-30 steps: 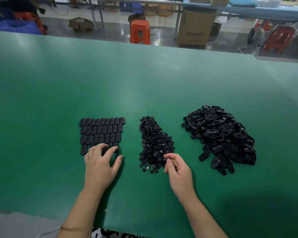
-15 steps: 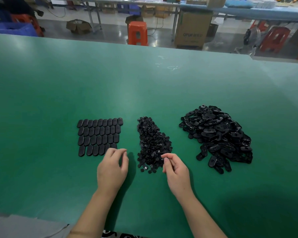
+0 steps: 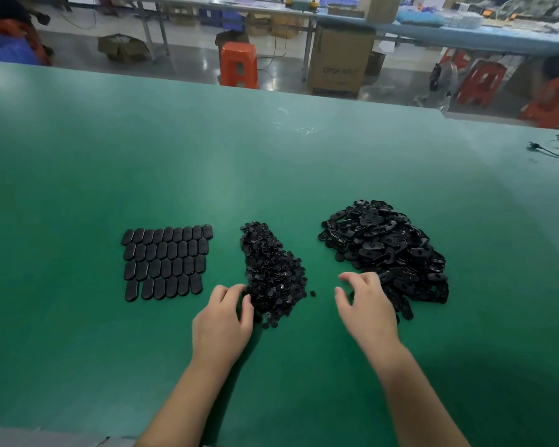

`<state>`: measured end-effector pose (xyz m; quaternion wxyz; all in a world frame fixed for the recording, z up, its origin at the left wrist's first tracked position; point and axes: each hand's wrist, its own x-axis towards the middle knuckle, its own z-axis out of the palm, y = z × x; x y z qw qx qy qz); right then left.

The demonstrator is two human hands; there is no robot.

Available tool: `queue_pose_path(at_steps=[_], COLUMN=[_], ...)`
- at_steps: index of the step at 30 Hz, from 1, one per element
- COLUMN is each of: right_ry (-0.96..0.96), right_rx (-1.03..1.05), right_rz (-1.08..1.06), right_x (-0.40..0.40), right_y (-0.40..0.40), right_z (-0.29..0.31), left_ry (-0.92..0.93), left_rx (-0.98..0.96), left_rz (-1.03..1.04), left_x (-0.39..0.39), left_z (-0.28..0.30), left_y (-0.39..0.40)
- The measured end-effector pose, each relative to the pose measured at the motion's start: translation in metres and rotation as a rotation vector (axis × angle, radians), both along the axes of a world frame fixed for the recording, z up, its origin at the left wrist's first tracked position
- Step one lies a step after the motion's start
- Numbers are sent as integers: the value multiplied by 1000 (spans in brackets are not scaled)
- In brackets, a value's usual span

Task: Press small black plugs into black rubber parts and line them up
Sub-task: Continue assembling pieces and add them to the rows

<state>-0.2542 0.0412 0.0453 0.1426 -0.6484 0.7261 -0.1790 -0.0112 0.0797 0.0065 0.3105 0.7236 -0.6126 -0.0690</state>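
Head view: plug pile [image 3: 271, 272] sits mid-table, between the rows of finished parts [image 3: 165, 262] on our left and the loose rubber parts heap [image 3: 391, 250] on our right. Left hand [image 3: 221, 321] curls fingers into the plug pile's near edge; whether it has a plug, can't tell. Right hand [image 3: 367, 304] hangs slack, fingers spread, at the heap's near-left edge. Green table [image 3: 78, 188].

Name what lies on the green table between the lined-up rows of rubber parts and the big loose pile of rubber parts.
In the head view, the heap of small black plugs lies between the lined-up rows and the loose pile, with bare green table on either side.
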Motion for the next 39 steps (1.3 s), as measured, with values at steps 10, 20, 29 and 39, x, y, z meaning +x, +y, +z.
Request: queue_pose_path(at_steps=[10, 20, 29, 39], right_ry=[486, 536, 420, -473], right_rx=[223, 224, 82, 31], right_rz=[143, 172, 144, 50], right_x=[-31, -36, -38, -2], right_y=[-36, -45, -46, -28], right_z=[14, 16, 20, 12], left_ry=[29, 18, -12, -14], left_rx=[17, 27, 50, 71], left_rz=[3, 3, 7, 31], left_x=[1, 2, 1, 2], left_z=[2, 1, 1, 0], left_y=[0, -1, -1, -2])
